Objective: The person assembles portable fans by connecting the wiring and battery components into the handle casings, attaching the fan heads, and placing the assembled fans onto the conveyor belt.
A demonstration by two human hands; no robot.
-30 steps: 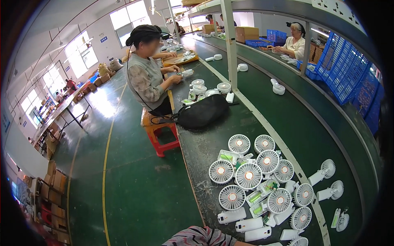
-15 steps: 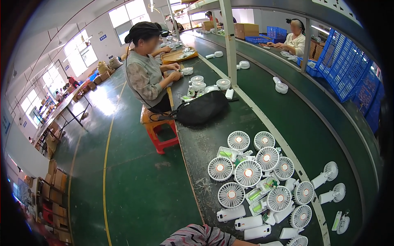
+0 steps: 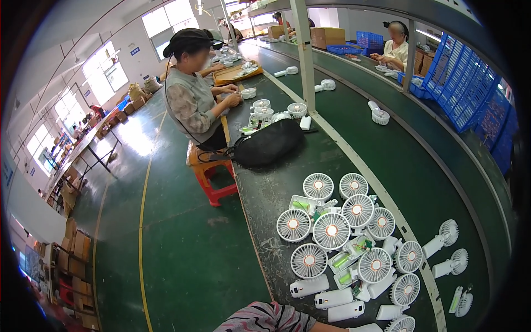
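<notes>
My left arm, in a striped sleeve, reaches in at the lower edge. A white patch lies at its end; whether it is a gloved hand or a fan part I cannot tell. The fingers are cut off by the frame, and my right hand is out of view. Just beyond the arm is a heap of white handheld fans with round grilles. Some handle shells lie open, showing green cells and small circuit boards. Closed white handles lie nearest my sleeve.
A black bag lies farther up the bench. Beyond it, a seated co-worker handles a fan. Loose fans lie on the green conveyor belt to the right. A metal post and stacked blue crates stand along the line.
The view has shifted slightly. Loose fans on the belt have slid a little nearer relative to the bench. The far-right co-worker's hands have drawn together. My arm stays nearly in place.
</notes>
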